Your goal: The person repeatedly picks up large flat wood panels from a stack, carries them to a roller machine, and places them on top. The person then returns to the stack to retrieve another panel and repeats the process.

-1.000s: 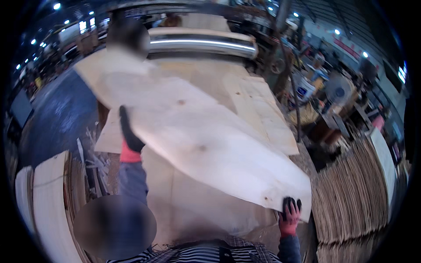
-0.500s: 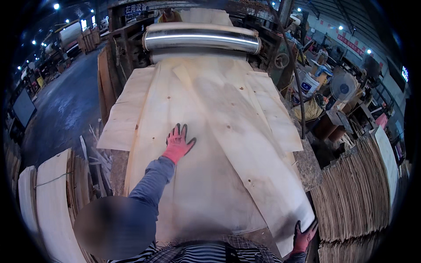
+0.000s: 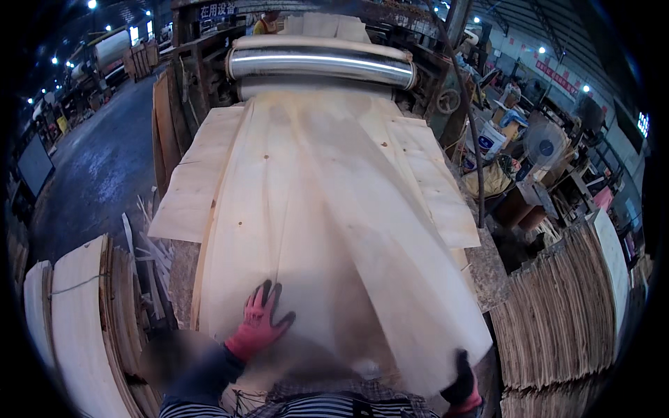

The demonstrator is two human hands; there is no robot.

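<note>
Both my hands wear red gloves with dark fingertips. My left hand (image 3: 259, 322) lies with its fingers spread on a pale wood veneer sheet (image 3: 244, 184) left of the middle. At the lower right, my right hand (image 3: 464, 389) grips the near right corner of another veneer sheet (image 3: 411, 279), its dark thumb on top and its other fingers hidden. That sheet slants over the others from the roller, and its lower part looks raised and blurred. Beyond the sheets, a shiny metal roller (image 3: 320, 67) spans the machine.
Stacked veneer stands on edge at my right (image 3: 557, 313) and more at my left (image 3: 80, 299). Wood scraps (image 3: 155, 261) lie beside the left stack. A fan (image 3: 543, 144) and a white bucket (image 3: 490, 139) are at the right. Another person (image 3: 265, 24) is behind the roller.
My left hand has slid back toward me along the veneer, fingers still spread. My right hand has moved a little left and nearer, and the gripped sheet's near end has shifted left with it.
</note>
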